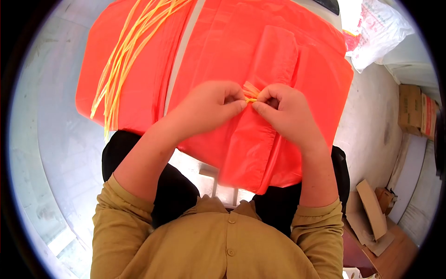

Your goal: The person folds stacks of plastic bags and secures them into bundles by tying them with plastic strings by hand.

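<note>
A long folded bundle of red plastic bags lies over a wider stack of red plastic sheets, its lower end near my lap. Round the bundle's middle, where it is gathered in, runs a yellow plastic string. My left hand pinches the string from the left, thumb against forefinger. From the right, my right hand pinches it too, the fingertips of both hands close together. Orange-looking string ends stick up just above the knot area. Whether a knot is fully formed is hidden by the fingers.
More loose yellow strings lie across a second red plastic stack at left. A white plastic bag is at the upper right. Cardboard boxes stand against the right wall, and flattened cardboard lies at lower right.
</note>
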`<state>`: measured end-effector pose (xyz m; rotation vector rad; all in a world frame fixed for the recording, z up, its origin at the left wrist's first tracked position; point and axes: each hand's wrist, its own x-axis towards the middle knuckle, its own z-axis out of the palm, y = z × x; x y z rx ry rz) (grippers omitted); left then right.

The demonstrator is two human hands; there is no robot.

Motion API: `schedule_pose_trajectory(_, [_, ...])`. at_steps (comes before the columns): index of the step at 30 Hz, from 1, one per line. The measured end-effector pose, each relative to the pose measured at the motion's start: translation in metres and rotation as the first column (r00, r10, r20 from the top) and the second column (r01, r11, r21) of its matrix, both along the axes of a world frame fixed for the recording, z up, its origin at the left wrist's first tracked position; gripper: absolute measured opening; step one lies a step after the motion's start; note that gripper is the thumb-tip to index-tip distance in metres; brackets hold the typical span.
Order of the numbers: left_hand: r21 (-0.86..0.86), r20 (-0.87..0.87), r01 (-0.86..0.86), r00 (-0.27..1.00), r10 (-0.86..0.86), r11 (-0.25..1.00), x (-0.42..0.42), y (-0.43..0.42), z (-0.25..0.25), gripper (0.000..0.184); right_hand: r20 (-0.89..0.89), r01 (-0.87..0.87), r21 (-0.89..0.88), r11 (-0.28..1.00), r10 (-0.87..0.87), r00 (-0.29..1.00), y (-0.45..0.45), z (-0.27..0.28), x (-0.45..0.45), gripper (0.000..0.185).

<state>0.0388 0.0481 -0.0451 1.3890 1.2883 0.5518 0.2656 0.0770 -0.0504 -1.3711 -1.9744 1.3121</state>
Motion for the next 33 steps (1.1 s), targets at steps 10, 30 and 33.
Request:
schedule_pose_trajectory(10, [-0.079, 0.461, -0.025, 0.885, 0.059, 0.997, 0.007, -0.001, -0.001, 0.017, 0.150, -0.038, 0.241, 0.970, 0.002, 0.989, -0.010, 0.000, -0.012, 0.019])
schedule_pose_trajectory(30, [0.073, 0.034, -0.151, 0.988, 0.149, 0.986, 0.025, 0.005, -0.019, 0.015, -0.198, 0.070, -0.116, 0.991, -0.092, 0.976, -0.005, -0.001, -0.004, 0.006])
schedule_pose_trajectory(33, [-0.008, 0.143, -0.164, 0.976, 0.164, 0.986, 0.025, 0.005, -0.019, 0.016, -0.166, 0.074, -0.067, 0.995, -0.084, 0.983, -0.005, -0.003, -0.003, 0.011])
